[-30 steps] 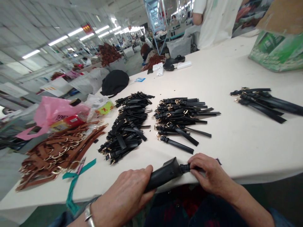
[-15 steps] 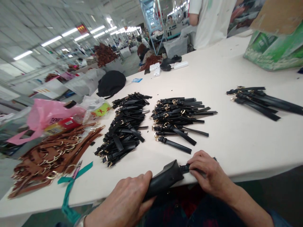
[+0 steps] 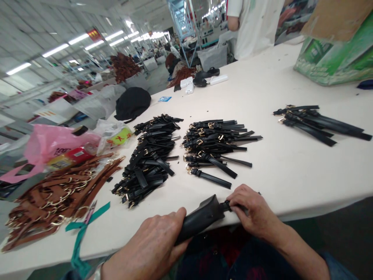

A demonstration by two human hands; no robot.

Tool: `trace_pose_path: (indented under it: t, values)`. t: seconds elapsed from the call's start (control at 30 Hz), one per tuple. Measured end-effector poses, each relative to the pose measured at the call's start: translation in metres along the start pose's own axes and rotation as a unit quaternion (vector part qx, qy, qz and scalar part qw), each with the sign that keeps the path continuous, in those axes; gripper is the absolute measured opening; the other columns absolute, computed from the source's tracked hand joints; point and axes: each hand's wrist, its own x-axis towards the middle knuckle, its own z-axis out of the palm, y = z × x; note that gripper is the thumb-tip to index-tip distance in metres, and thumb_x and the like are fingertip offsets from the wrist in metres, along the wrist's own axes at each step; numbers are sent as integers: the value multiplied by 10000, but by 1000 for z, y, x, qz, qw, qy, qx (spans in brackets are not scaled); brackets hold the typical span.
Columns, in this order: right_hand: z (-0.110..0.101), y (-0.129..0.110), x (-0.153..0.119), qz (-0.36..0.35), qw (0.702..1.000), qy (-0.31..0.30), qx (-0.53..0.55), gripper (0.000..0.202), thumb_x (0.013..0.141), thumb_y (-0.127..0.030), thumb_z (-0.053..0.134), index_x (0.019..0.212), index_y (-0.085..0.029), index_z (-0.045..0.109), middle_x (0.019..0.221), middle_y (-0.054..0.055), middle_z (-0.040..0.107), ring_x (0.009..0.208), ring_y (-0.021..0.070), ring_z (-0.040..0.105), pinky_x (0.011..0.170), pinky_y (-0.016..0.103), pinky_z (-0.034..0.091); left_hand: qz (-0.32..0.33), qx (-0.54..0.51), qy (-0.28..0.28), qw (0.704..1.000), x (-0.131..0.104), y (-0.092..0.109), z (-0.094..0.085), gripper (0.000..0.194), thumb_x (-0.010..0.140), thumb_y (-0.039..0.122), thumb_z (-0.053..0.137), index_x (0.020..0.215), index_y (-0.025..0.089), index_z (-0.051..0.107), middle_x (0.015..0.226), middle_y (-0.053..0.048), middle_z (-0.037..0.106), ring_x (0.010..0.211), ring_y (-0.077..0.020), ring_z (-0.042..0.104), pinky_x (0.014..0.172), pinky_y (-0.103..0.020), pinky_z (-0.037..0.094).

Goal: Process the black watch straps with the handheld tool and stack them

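Note:
My left hand (image 3: pixel 159 239) is closed around a black tool with a wide, flared end (image 3: pixel 201 219), whose exact kind I cannot make out. My right hand (image 3: pixel 247 208) pinches a short black strap (image 3: pixel 225 205) at the tool's flared end; most of the strap is hidden by the fingers. Just beyond the hands, one black buckle strap (image 3: pixel 211 179) lies apart at the front of a pile of black buckle straps (image 3: pixel 218 136). A denser heap of similar straps (image 3: pixel 151 155) sits to its left.
Brown straps with gold rings (image 3: pixel 55 194) cover the table's left end, beside scissors tied with green ribbon (image 3: pixel 100 210) and a pink bag (image 3: pixel 55 144). A black cap (image 3: pixel 134 103) lies behind. More black straps (image 3: pixel 320 122) and a green sack (image 3: pixel 335 62) are on the right. A person (image 3: pixel 256 27) stands opposite.
The view has shifted slightly, so the table's things appear a little further left. Both hands keep their holds, with the strap still at the tool's flared end.

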Motion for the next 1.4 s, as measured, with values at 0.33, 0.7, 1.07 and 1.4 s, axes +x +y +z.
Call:
trace_pose_path:
  t: [0.33, 0.7, 1.07, 1.4]
  values:
    - [1, 1, 1, 3, 1000, 25, -3, 183, 729, -24, 517, 766, -196, 571, 844, 50, 641, 836, 198, 544, 725, 353, 468, 18, -1, 41, 999, 14, 14, 4, 157, 815, 335, 462, 934, 235, 481, 828, -31, 636, 756, -211, 604, 610, -276, 401]
    - [0, 0, 1, 7, 1000, 17, 1, 170, 728, -35, 515, 740, -198, 562, 812, 41, 637, 807, 194, 541, 697, 342, 461, -42, -8, 25, 999, -7, -21, 7, 240, 808, 400, 456, 995, 258, 505, 878, -40, 626, 855, -235, 583, 735, -333, 408]
    - [1, 3, -1, -5, 1000, 15, 3, 167, 744, -42, 508, 767, -200, 557, 823, 44, 640, 815, 196, 542, 704, 346, 461, 1, -22, 68, 997, 16, 1, 5, 195, 818, 392, 448, 921, 234, 498, 798, -26, 621, 743, -198, 589, 610, -262, 382]
    - [1, 0, 0, 21, 1000, 1, 3, 152, 738, -42, 505, 740, -189, 542, 806, 35, 621, 815, 185, 518, 711, 331, 439, -56, -41, 32, 997, -10, -26, 14, 302, 807, 434, 460, 1059, 272, 499, 903, -34, 614, 880, -229, 571, 758, -330, 407]
